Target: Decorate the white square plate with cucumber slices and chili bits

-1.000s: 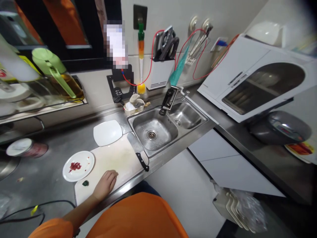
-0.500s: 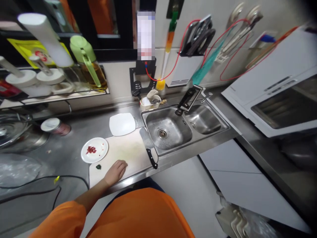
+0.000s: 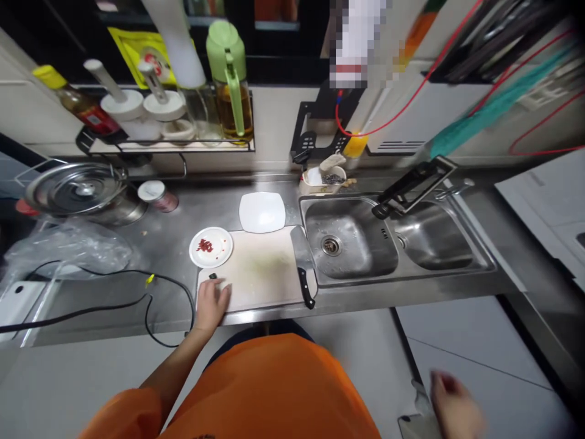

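We see a cream cutting board (image 3: 247, 296), dark green scrap (image 3: 212, 276), red bits (image 3: 205, 246), white plates (image 3: 262, 212), black knife handle (image 3: 305, 286) and orange shirt (image 3: 274, 390).

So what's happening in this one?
A person stands at a kitchen counter, left hand over the near left part of a cutting board, close to a small dark piece; contact is unclear. The right hand is away from the board, seen against a white lower cabinet and too blurred to tell whether it holds anything. A knife lies at the board's right end. Red bits sit on a round plate at its far left corner.
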`<action>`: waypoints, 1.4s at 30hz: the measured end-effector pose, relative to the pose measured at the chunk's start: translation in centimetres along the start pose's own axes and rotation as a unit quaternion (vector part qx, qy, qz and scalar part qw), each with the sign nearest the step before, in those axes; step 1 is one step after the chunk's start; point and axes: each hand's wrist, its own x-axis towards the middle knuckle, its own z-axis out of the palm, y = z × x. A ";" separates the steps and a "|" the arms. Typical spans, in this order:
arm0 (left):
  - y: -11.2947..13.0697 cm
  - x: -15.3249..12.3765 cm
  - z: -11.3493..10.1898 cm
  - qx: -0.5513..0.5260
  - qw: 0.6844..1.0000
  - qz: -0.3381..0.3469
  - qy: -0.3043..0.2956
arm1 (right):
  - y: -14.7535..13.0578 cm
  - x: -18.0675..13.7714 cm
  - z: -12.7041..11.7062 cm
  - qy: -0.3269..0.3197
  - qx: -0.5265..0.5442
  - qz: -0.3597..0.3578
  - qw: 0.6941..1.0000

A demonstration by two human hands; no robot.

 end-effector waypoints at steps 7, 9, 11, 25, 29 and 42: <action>-1.3 2.0 -0.6 0.057 0.989 -0.130 0.047 | -21.1 9.4 1.0 0.077 0.074 -0.267 0.958; -1.0 2.2 -0.7 0.052 0.987 -0.146 0.036 | -24.7 8.0 1.1 0.092 0.028 -0.309 0.946; -0.3 2.1 -0.6 0.036 0.987 -0.155 0.030 | -26.8 5.4 1.6 0.037 0.008 -0.354 0.934; 7.2 4.1 6.5 -0.150 0.975 0.127 -0.107 | -28.9 -0.9 6.4 -0.121 0.023 -0.307 0.944; 6.5 3.9 7.1 -0.138 0.974 0.157 -0.090 | -28.1 -0.4 5.4 -0.112 0.099 -0.276 0.949; 6.5 3.6 7.6 -0.150 0.975 0.155 -0.060 | -29.5 -3.7 2.6 -0.304 -0.075 -0.389 0.866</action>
